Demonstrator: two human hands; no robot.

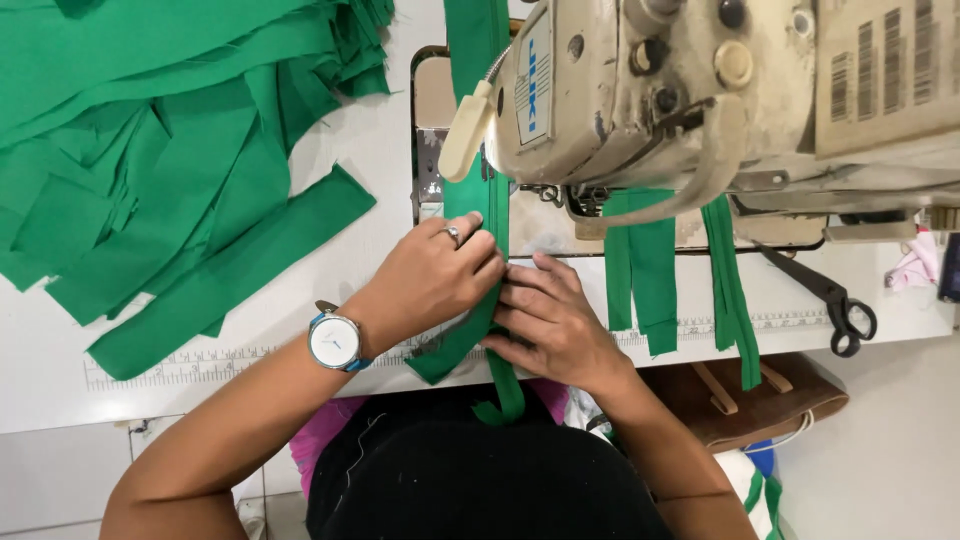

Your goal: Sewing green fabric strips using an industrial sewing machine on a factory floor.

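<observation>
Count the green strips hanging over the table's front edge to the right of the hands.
2. A wider folded strip hangs just right of the right hand; a narrower strip hangs further right, near the scissors. The sewing machine may hide others.

white worktable (120,400), pale floor (890,450), brown bag (770,400) beneath, even light
</observation>
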